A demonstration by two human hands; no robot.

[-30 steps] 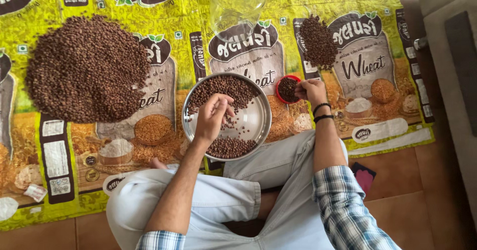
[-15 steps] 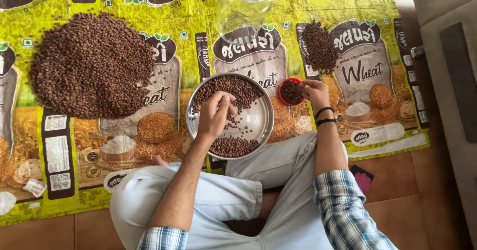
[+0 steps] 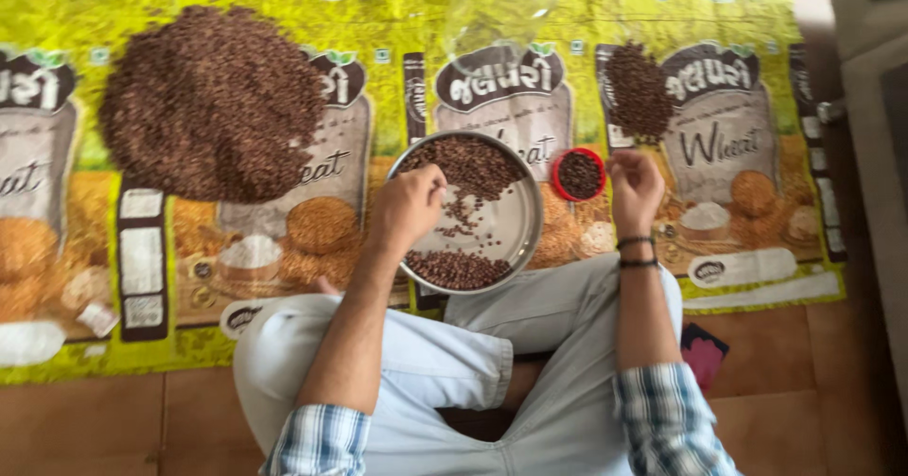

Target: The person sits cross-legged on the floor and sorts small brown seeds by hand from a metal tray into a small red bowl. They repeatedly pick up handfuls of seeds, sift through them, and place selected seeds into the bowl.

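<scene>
The plate (image 3: 522, 219) lies on the mat (image 3: 378, 88); big pile (image 3: 213, 103) to its left, small bowl (image 3: 578, 174) just right, small pile (image 3: 638, 91) behind the bowl.

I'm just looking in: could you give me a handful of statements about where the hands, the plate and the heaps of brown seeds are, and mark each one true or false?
1. The left hand is over the steel plate. True.
2. The small red bowl is empty. False: it holds dark seeds.
3. The big heap lies left of the plate. True.
4. The right hand rests in the plate. False: it is to the right of the red bowl, over the yellow sacking.
5. The plate's seeds cover it evenly. False: they sit in a far patch and a near patch, with bare steel and a few strays between.
</scene>
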